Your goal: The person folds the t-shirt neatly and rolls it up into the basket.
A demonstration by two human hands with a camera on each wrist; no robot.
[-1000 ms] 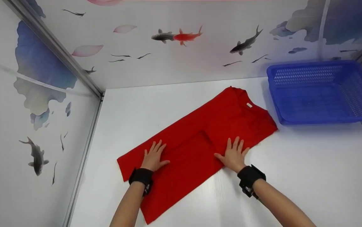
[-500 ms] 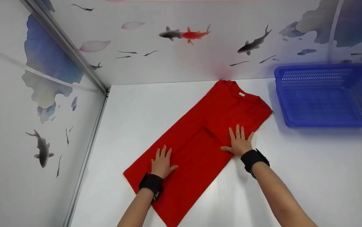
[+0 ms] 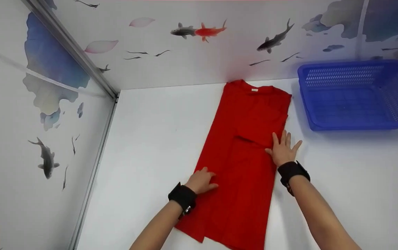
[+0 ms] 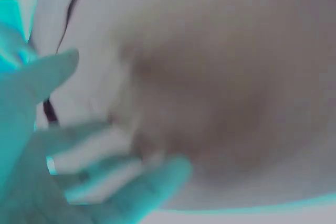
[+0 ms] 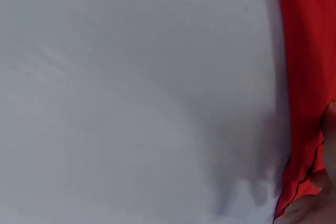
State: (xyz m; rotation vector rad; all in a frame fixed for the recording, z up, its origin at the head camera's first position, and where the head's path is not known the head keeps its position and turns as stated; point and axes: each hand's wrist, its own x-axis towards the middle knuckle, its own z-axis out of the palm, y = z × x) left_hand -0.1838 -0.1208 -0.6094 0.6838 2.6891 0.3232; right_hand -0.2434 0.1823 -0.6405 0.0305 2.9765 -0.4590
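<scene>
A red short garment, apparently a T-shirt point(image 3: 251, 114), lies flat on the white table point(image 3: 150, 139), its sides folded in. Its neckline with a white label points to the back wall; the hem is towards me. My left hand point(image 3: 201, 180) is over its lower left part, fingers slightly bent and apart, holding nothing. In the left wrist view that hand point(image 4: 79, 171) shows with off colours, the cloth blurred beneath. With spread fingers my right hand point(image 3: 284, 150) rests at the garment's right edge. Only part of the right hand point(image 5: 320, 198) shows in the right wrist view, beside the red cloth point(image 5: 310, 51).
A blue plastic basket point(image 3: 351, 126) with perforated sides stands at the back right, close to the garment's shoulder. A back wall point(image 3: 171, 69) printed with fish borders the table, and a side wall point(image 3: 8, 121) with a metal edge stands on the left.
The garment has turned counterclockwise, its neckline moving left and back and its hem moving right. Both hands have shifted right, and the left hand's fingers have bent a little.
</scene>
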